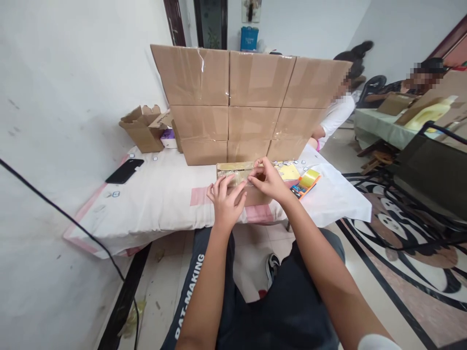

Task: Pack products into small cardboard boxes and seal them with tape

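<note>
Lying crosswise under both hands, carton

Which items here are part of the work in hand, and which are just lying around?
In hand:
- small box, under both hands
- left hand, flat on its top
- right hand, fingers pinching at its top edge
- tape roll, just right of it

Lying about:
- phone
- stacked boxes
- open box
- small stickers on the table
</note>
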Available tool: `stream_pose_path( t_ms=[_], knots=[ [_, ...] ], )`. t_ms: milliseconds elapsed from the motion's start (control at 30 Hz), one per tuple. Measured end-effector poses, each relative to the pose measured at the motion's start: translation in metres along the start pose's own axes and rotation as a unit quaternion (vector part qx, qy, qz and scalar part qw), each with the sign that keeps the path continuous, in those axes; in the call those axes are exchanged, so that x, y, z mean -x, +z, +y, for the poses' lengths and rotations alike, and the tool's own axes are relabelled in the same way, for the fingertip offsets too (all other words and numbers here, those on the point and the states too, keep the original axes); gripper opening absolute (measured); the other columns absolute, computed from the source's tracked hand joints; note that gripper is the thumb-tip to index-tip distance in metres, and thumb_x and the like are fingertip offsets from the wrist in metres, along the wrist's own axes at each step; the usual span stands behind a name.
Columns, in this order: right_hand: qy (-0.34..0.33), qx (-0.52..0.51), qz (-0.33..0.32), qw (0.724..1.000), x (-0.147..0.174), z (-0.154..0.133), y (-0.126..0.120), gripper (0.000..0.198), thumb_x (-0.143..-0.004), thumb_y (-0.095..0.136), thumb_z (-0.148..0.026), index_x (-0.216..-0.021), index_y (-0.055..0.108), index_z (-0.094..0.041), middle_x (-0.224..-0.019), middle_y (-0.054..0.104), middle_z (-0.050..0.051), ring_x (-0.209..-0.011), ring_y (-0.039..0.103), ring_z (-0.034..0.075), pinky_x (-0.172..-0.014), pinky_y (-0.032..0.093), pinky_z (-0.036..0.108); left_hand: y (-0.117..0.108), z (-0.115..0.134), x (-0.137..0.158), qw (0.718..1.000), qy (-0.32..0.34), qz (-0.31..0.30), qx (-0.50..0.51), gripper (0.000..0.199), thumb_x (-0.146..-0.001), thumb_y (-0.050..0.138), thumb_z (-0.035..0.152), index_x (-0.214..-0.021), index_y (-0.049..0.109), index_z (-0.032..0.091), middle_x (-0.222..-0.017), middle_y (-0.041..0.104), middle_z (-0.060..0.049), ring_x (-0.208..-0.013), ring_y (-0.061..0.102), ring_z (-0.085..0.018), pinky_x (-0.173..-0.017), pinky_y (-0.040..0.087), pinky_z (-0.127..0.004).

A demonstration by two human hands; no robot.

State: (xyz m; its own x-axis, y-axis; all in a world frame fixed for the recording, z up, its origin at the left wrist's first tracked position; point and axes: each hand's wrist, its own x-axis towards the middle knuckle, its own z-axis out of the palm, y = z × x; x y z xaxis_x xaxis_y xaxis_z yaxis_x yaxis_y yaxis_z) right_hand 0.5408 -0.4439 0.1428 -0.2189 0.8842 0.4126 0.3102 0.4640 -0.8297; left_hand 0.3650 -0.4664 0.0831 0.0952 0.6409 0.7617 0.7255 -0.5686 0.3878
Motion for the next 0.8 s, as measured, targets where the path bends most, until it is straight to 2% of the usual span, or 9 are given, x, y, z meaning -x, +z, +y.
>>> stream_pose_path(
  t_ms=[200,333,500,600,700,800],
  knots=[
    [-0.008,0.003,-0.005,1.0,-0.009,-0.001,-0.001,0.032,-0.084,0.063,-0.027,-0.104,0.038,-0.027,-0.076,0.061,-0.005,-0.067,0.057,0.015,-0.064,0.043,0.029,0.008,0.0,0.004,1.0,-0.007,-0.009,-0.005,0.029,-0.093,0.06,0.037,-0.119,0.072,0.034,-0.133,0.066,-0.008,-0.129,0.052,-0.029,-0.114,0.021,-0.053],
    [-0.007,0.011,-0.022,1.0,-0.011,-0.002,0.0,0.031,-0.085,0.061,-0.025,-0.104,0.038,-0.027,-0.076,0.062,-0.004,-0.066,0.056,0.016,-0.064,0.042,0.031,0.011,0.001,0.005,1.0,-0.01,-0.013,-0.011,0.025,-0.092,0.061,0.036,-0.113,0.074,0.037,-0.135,0.065,-0.005,-0.13,0.049,-0.031,-0.113,0.019,-0.056],
    [-0.006,0.019,-0.053,0.998,-0.013,0.001,-0.002,0.03,-0.086,0.06,-0.024,-0.106,0.038,-0.027,-0.075,0.06,-0.005,-0.068,0.057,0.017,-0.067,0.043,0.031,0.014,0.006,0.007,0.999,-0.03,-0.013,-0.017,0.024,-0.091,0.062,0.035,-0.11,0.075,0.034,-0.138,0.063,-0.006,-0.13,0.047,-0.033,-0.112,0.021,-0.057],
    [-0.029,0.106,-0.033,0.993,-0.017,-0.001,-0.006,0.019,-0.087,0.06,-0.022,-0.1,0.046,-0.025,-0.078,0.058,-0.003,-0.069,0.053,0.016,-0.066,0.041,0.03,0.017,0.01,0.008,0.999,-0.032,0.014,-0.011,0.02,-0.09,0.063,0.033,-0.105,0.076,0.032,-0.135,0.064,-0.006,-0.128,0.046,-0.033,-0.111,0.023,-0.056],
    [-0.075,0.2,0.003,0.977,-0.024,-0.007,-0.011,0.005,-0.089,0.059,-0.023,-0.09,0.055,-0.022,-0.087,0.06,0.002,-0.08,0.053,0.018,-0.073,0.041,0.031,0.02,0.013,0.009,0.998,-0.028,0.053,-0.012,0.016,-0.087,0.066,0.03,-0.099,0.077,0.031,-0.129,0.067,-0.007,-0.124,0.047,-0.033,-0.109,0.026,-0.054],
    [-0.11,0.236,0.012,0.965,-0.029,-0.013,-0.015,0.005,-0.09,0.057,-0.023,-0.087,0.059,-0.02,-0.094,0.059,0.005,-0.088,0.053,0.02,-0.08,0.041,0.032,0.023,0.013,0.009,0.997,-0.024,0.075,-0.017,0.014,-0.085,0.069,0.028,-0.096,0.077,0.03,-0.127,0.068,-0.007,-0.122,0.048,-0.032,-0.108,0.027,-0.052]
  ],
)
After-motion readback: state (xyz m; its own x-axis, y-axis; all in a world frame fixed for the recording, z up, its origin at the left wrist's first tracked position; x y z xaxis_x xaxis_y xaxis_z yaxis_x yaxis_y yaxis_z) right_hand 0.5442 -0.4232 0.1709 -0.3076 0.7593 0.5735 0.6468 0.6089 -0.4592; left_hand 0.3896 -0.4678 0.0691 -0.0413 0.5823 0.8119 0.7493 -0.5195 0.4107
